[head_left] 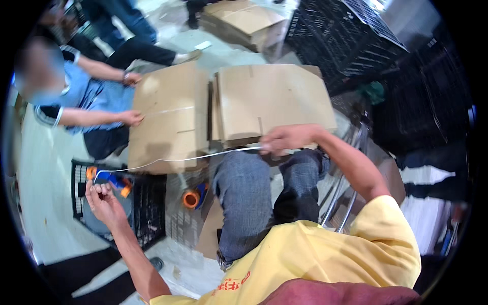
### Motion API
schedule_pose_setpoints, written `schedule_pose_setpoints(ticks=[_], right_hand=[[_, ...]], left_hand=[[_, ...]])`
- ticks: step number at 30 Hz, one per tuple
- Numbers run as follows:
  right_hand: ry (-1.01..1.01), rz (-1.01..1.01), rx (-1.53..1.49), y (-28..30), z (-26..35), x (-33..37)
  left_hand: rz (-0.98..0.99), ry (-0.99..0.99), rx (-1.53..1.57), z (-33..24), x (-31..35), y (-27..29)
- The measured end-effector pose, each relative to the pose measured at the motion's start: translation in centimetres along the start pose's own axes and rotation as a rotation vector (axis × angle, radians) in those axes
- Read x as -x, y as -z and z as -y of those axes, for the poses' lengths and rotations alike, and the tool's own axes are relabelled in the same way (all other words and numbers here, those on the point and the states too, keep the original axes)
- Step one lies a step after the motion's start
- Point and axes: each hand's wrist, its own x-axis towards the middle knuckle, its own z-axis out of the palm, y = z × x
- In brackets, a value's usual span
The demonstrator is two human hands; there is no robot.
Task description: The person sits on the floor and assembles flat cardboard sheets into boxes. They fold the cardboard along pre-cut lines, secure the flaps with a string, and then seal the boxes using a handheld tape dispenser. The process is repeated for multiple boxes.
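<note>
A thin white cord (183, 159) runs between my two hands, passing in front of the cardboard stacks and above my knees. At the left, over a black crate, my left hand (107, 203) is raised and pinches one end between thumb and finger. My right hand (290, 138) closes round the other end at the near edge of a stack of flat cardboard (274, 101). Beside it stands a second stack of flattened cartons (168, 109), with a light strip across its top. Another person's hands (133, 118) touch that stack's left edge.
The black plastic crate (150, 208) at my left holds orange and blue tools. An orange-and-blue tape dispenser (191, 199) lies near my knee. Large black crates (345, 38) stand at the far right, more cartons (244, 20) at the back. Metal chair legs (338, 203) are at my right.
</note>
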Motion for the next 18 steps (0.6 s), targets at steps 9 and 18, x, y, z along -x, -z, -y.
schedule_pose_setpoints(ticks=[9, 18], right_hand=[[-0.104, -0.672, -0.322, 1.9, -5.7, 8.2], [-0.100, -0.619, -0.094, 4.6, -6.3, 0.2]], left_hand=[[-0.218, -0.139, -1.111, 2.5, 16.6, 18.3], [1.427, 0.820, -1.375, 9.4, 20.7, 5.1]])
